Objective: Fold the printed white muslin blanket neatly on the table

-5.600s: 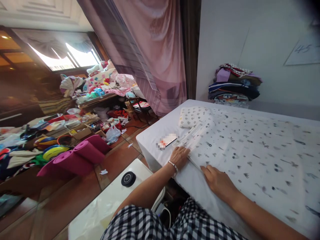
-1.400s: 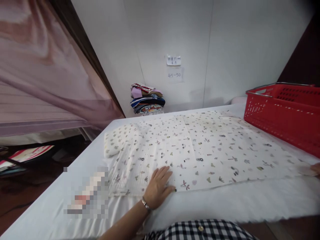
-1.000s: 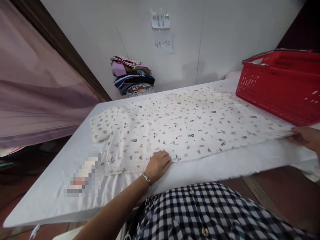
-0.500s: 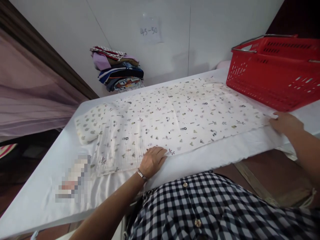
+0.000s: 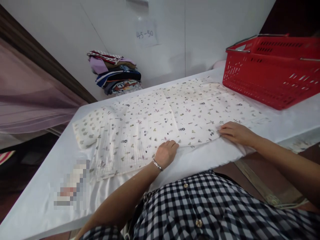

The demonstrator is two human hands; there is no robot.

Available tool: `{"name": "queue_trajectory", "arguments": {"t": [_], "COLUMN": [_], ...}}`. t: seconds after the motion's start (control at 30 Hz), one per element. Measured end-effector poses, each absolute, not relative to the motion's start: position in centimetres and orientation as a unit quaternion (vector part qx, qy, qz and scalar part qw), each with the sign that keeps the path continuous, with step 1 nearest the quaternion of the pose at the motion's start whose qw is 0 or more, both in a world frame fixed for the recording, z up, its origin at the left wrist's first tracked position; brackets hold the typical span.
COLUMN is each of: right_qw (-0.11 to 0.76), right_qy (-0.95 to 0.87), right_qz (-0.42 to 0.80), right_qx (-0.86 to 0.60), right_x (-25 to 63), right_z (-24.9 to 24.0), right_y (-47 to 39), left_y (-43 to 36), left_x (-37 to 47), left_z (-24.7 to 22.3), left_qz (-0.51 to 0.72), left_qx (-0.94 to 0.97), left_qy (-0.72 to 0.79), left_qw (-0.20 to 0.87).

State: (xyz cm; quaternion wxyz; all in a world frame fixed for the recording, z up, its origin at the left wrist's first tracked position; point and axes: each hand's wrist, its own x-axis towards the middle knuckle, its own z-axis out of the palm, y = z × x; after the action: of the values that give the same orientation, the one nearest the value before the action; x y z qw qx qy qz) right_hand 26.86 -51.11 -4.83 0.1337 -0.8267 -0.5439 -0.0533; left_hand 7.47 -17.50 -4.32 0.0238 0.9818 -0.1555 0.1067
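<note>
A thin white printed cloth (image 5: 150, 123) with small plant-like motifs lies spread over the white-covered table (image 5: 40, 186). Along its near edge, my left hand (image 5: 166, 153) has its fingers curled down on the fabric, just left of the middle. My right hand (image 5: 235, 133) pinches the same edge farther right, and the edge between the hands is slightly lifted. The thumbs are mostly hidden. At the cloth's left end lies a part with larger grey-green prints (image 5: 86, 130), rumpled and partly under the rest.
A red plastic basket (image 5: 270, 76) with metal handles stands at the table's right back. Folded clothes (image 5: 116, 71) are stacked beyond the far edge, against the wall. A blurred-out object (image 5: 72, 183) lies front left. A pinkish curtain (image 5: 32, 86) hangs at left.
My right hand has moved left along the near edge, from the cloth's right corner toward the middle. My left hand has shifted a little to the right.
</note>
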Motion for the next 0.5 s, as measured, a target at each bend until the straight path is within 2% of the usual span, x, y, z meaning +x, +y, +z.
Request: {"name": "queue_trajectory", "arguments": {"t": [0.37, 0.5], "right_qw": [0.034, 0.001], "right_qy": [-0.494, -0.454], "right_qz": [-0.099, -0.099], "right_qx": [-0.863, -0.885], "right_x": [26.6, 26.6], "right_z": [-3.9, -4.0], "right_y": [-50.8, -50.9], "left_y": [-17.2, -17.1], "left_x": [7.4, 7.5], "left_z": [-5.2, -5.6], "left_qz": [0.206, 0.198], "left_qx": [0.965, 0.965], "left_qy": [-0.158, -0.171], "left_qw": [0.035, 0.015]}}
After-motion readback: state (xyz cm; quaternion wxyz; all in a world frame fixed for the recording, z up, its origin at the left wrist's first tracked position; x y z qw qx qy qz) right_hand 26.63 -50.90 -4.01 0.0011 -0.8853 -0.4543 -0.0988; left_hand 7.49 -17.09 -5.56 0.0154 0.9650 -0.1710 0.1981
